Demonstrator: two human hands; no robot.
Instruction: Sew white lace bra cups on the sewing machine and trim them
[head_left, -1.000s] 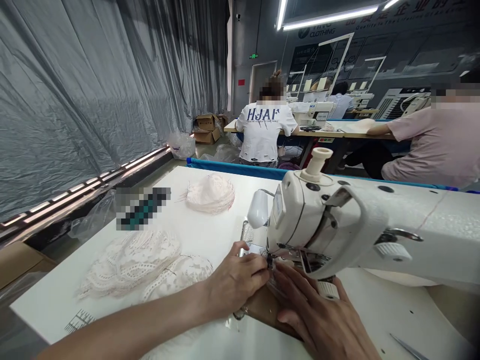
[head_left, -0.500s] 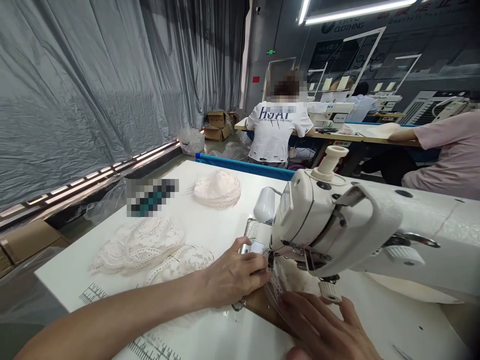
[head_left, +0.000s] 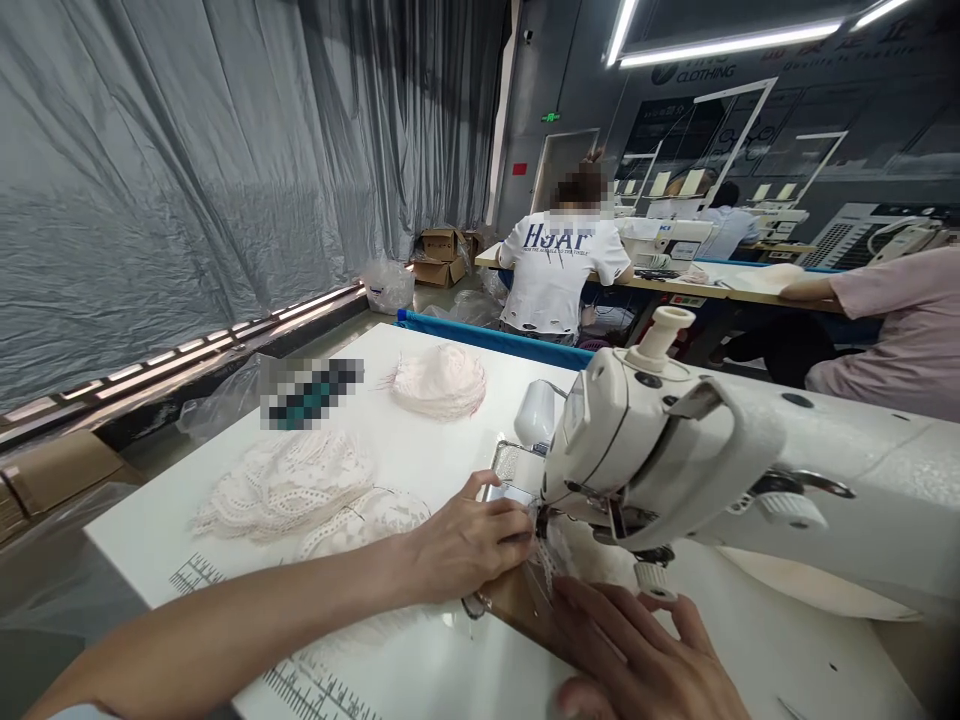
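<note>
A white sewing machine (head_left: 675,450) stands on the white table (head_left: 420,440) in front of me. My left hand (head_left: 465,545) rests on lace fabric (head_left: 559,560) beside the needle, its fingers curled and pressing the fabric down near the presser foot. My right hand (head_left: 645,660) lies flat with fingers stretched on the same fabric, just in front of the machine. A brown card piece (head_left: 517,600) shows under the lace between my hands.
Lace pieces (head_left: 289,485) are heaped left of my arm and another pile (head_left: 442,380) lies further back. Ruler marks (head_left: 315,690) run along the table's near edge. Other people sit at sewing tables (head_left: 705,285) behind. Plastic sheeting (head_left: 187,170) covers the left wall.
The view has shifted a little to the left and up. My right hand slid back towards me along the fabric; my left hand stayed by the needle.
</note>
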